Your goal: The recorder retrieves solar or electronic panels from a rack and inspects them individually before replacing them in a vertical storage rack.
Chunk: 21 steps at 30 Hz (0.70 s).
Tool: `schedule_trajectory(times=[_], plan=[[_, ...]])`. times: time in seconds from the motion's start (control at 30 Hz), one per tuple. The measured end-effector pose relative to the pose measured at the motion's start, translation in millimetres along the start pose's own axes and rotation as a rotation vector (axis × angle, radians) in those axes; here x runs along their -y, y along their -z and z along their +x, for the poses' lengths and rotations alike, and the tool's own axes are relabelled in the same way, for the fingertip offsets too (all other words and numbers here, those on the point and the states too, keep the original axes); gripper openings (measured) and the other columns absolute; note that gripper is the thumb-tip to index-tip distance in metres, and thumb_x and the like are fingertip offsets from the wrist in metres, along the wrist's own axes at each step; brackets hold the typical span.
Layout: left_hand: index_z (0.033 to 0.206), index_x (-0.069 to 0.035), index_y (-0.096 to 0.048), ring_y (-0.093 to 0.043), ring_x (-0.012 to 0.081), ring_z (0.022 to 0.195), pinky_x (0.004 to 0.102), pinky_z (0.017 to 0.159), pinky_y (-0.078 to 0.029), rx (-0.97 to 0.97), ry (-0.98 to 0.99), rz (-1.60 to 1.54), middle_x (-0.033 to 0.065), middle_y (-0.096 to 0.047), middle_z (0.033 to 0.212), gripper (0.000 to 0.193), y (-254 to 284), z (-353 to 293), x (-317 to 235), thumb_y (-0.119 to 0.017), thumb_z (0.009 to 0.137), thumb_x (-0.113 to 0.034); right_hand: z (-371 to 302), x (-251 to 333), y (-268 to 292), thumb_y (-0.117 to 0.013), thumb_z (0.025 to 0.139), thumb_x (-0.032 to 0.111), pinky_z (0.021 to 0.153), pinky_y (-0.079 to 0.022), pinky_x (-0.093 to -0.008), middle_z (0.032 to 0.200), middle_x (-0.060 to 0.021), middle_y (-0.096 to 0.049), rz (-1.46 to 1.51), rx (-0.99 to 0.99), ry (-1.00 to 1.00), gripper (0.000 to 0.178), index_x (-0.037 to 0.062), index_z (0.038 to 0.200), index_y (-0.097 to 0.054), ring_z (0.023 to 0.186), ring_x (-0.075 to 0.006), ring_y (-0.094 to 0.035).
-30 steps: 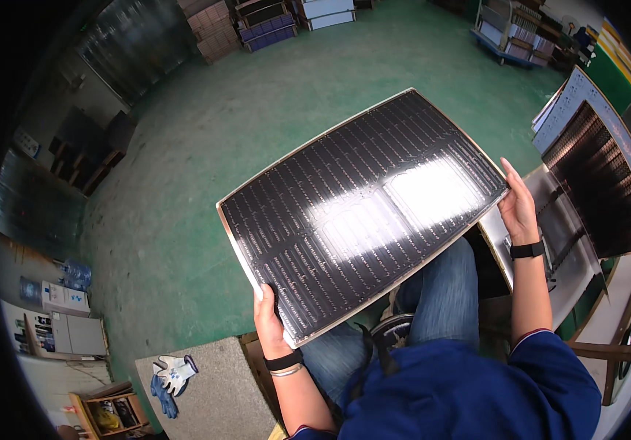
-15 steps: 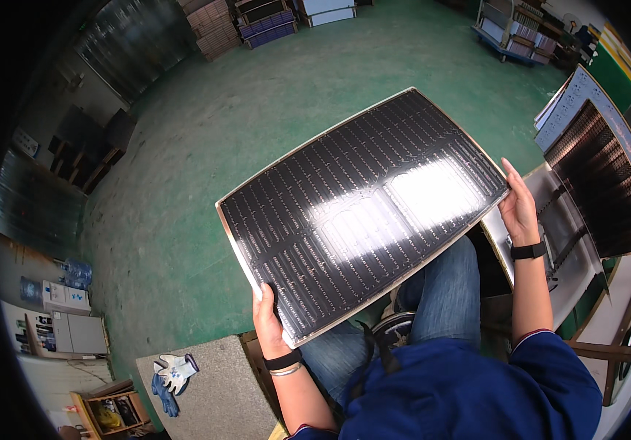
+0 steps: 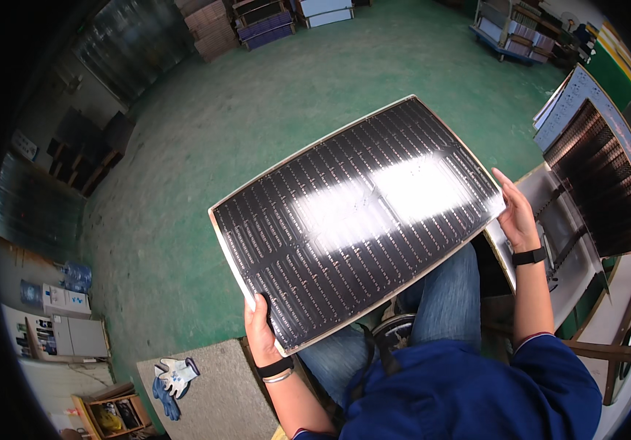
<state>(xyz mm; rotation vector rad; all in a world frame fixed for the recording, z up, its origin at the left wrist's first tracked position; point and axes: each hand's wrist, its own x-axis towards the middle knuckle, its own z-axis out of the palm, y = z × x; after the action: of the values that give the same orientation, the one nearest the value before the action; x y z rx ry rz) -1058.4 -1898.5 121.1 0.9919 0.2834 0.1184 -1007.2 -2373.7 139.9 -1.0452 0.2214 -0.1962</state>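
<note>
Held up over my lap is a large, dark, glossy rectangular panel (image 3: 345, 286) with rows of small light marks and a pale border. Bright light glares off its upper right half. My left hand (image 3: 259, 330) grips the lower left corner, thumb on the edge and fingers hidden beneath. At the right edge, my right hand (image 3: 517, 213) holds the panel with the fingers along its side. The panel lies tilted, its far right corner highest in the picture.
To my right stands a machine with a raised, dark-striped plate (image 3: 601, 176) and a pale metal bed (image 3: 568, 227). A grey board (image 3: 220, 389) at lower left carries work gloves (image 3: 174, 378). Stacked crates (image 3: 264, 26) and a loaded trolley (image 3: 513, 33) stand on the far green floor (image 3: 183, 147).
The panel has shifted slightly left and toward me, and its tilt has changed, so the glare has moved across it. Both hands keep their hold.
</note>
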Motion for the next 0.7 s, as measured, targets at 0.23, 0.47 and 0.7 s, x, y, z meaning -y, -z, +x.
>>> schedule_trajectory(times=[0.23,0.47,0.7], plan=[[0.135,0.001,-0.037,-0.051,0.0149,0.109,0.0293,0.094,-0.039,0.111,-0.002,0.08,0.007,-0.051,0.126,0.054,26.4,-3.1,-6.1,-0.058,0.091,-0.021,-4.1,23.8,-2.6,-0.043,0.098,0.022,0.081,-0.052,-0.0265,0.107,-0.0129,-0.063,-0.163,0.192,-0.099,0.037,-0.0039,0.124,-0.05,0.091,-0.014,-0.064],[0.135,0.001,-0.036,-0.052,0.0146,0.106,0.0295,0.092,-0.042,0.158,-0.015,0.094,0.0075,-0.053,0.121,0.055,34.8,-5.9,-8.9,-0.059,0.09,-0.022,-16.4,26.0,-19.2,-0.048,0.096,0.021,0.082,-0.05,-0.0245,0.107,-0.0093,-0.063,-0.199,0.201,0.0,0.035,-0.0037,0.12,-0.053,0.092,-0.0117,-0.062],[0.136,0.001,-0.034,-0.053,0.0176,0.105,0.0301,0.09,-0.043,0.127,-0.038,0.125,0.0087,-0.053,0.121,0.06,29.0,-8.5,-9.9,-0.061,0.089,-0.024,-26.2,32.0,-26.9,-0.048,0.096,0.021,0.082,-0.049,-0.0235,0.105,-0.0068,-0.064,-0.287,0.169,0.091,0.034,-0.0038,0.118,-0.055,0.092,-0.0102,-0.061]])
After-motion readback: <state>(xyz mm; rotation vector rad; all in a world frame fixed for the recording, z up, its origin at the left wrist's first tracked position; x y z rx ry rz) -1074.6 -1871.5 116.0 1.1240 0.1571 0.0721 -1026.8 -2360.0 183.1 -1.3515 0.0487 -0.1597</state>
